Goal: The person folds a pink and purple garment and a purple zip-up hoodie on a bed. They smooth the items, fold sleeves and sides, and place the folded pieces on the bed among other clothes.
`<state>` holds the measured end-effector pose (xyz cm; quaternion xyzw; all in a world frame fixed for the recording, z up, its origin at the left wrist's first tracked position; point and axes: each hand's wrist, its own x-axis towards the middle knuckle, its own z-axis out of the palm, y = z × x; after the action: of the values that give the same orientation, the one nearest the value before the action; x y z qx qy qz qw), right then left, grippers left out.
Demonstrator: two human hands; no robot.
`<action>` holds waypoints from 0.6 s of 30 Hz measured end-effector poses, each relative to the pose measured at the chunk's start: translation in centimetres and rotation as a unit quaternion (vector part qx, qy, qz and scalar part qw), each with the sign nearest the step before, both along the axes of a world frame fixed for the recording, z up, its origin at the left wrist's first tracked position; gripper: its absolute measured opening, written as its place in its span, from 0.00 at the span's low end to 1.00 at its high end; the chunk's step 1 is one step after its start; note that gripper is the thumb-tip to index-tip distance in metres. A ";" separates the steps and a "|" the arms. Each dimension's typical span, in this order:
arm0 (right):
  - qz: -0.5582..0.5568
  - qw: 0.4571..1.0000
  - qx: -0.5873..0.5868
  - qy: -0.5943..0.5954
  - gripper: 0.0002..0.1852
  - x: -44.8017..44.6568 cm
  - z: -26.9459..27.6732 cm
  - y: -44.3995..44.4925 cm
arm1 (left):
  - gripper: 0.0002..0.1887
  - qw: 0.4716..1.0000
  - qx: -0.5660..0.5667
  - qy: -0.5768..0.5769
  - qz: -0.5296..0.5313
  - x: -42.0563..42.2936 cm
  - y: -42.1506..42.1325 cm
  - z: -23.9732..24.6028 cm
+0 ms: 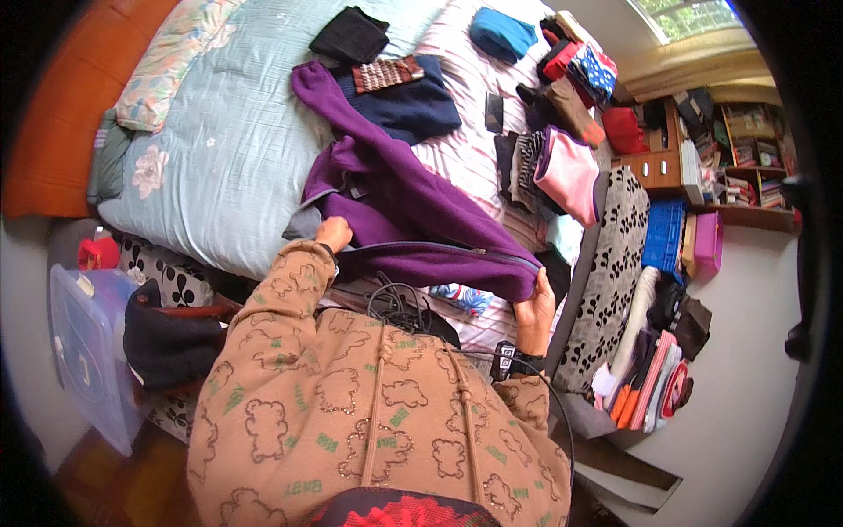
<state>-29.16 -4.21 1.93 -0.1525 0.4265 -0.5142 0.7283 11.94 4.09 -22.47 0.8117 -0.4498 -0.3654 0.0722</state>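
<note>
A purple zip-up fleece jacket (421, 191) lies spread over the bed, one sleeve stretched towards the back left. My left hand (334, 234) grips its edge near the grey collar lining. At the opposite end, my right hand (537, 300) pinches the hem corner beside the grey zipper. Behind the jacket is a folded navy knit garment (415, 105) with a brown and white checked knit piece (387, 74) on top. A folded black garment (350, 34) sits farther back. Black cables (398, 306) are bunched between my body and the jacket.
Folded clothes in stacks (570, 171) line the bed's right side, with a dark phone (494, 112) near them. A folded blue cloth (503, 34) lies at the back. A plastic bin (95, 349) stands at left; a blue crate (664, 230) is at right. One cable runs past my right wrist.
</note>
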 end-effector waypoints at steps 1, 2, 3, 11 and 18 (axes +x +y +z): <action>-0.011 1.000 0.012 0.001 0.20 -0.8 -0.3 0.1 | 0.15 0.998 -0.047 -0.040 0.005 -0.1 -1.0 0.4; -0.002 1.000 0.010 -0.024 0.20 -1.4 -0.7 0.0 | 0.15 0.996 -0.088 -0.022 0.015 -0.4 -1.7 0.8; -0.022 0.999 0.026 -0.033 0.21 -1.9 -0.9 0.0 | 0.16 0.989 -0.141 -0.020 0.029 -0.6 -2.5 1.1; -0.039 0.996 0.037 -0.065 0.21 -2.6 -2.3 1.8 | 0.17 0.506 -0.014 0.638 0.581 -1.5 -8.3 -4.5; -0.059 0.995 0.059 -0.060 0.19 -2.7 -3.0 2.5 | 0.16 0.542 0.000 0.562 0.625 -0.5 -8.9 -9.0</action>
<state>-31.87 -1.68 -1.05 -0.0525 0.4196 -0.5383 0.7289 11.47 -4.78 -31.42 0.5154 0.3043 -0.6090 0.5205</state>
